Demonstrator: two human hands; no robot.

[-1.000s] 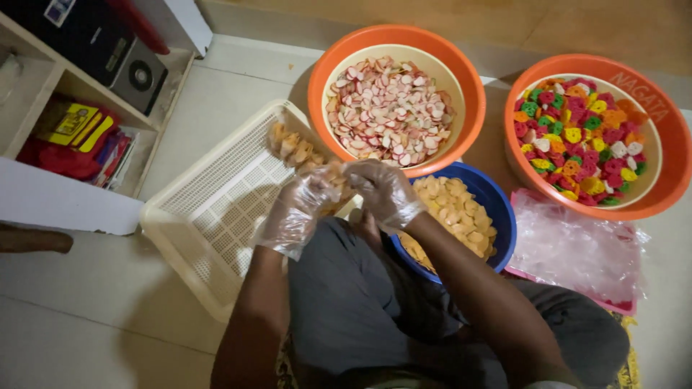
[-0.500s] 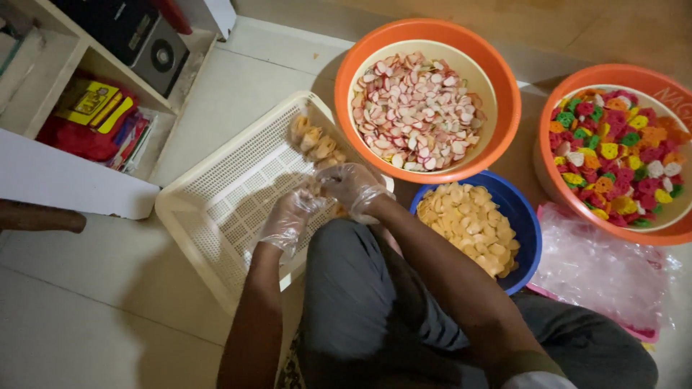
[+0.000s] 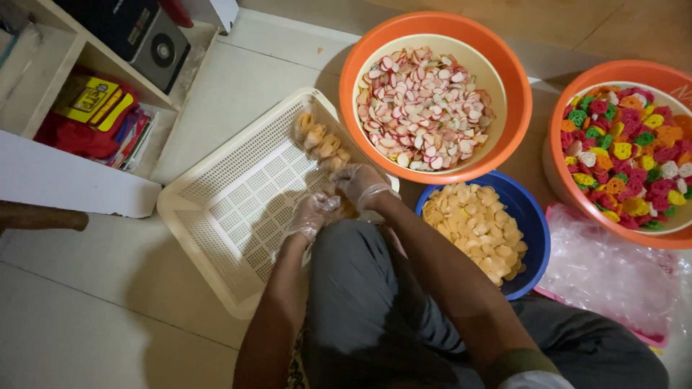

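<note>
Both hands have shifted a little toward the near right corner of the tray since half a second ago, and they stay close together there. Each hand wears a thin clear glove. The left hand (image 3: 311, 215) and the right hand (image 3: 360, 184) meet over the white plastic mesh tray (image 3: 238, 209), which lies on the tiled floor (image 3: 94, 317). Their grip is closed around a small packet of pale yellow crackers (image 3: 344, 209); only a bit of it shows between the fingers, so I cannot tell which hand carries most of it. A short row of finished cracker packets (image 3: 321, 142) lies along the far right edge of the tray, just beside the right hand.

Next to the person's knee stands a blue bowl (image 3: 537, 238) filled with loose pale yellow crackers (image 3: 476, 230). Behind it, an orange basin (image 3: 360, 65) holds pink and white crackers (image 3: 425, 108). At the right, a second orange basin (image 3: 559, 137) holds mixed crackers (image 3: 627, 158) in red, green, yellow and white. A heap of clear plastic bags (image 3: 613, 274) lies in front of that basin. At the left stands a white shelf (image 3: 65, 180) with red and yellow packages (image 3: 94, 115) inside.
</note>
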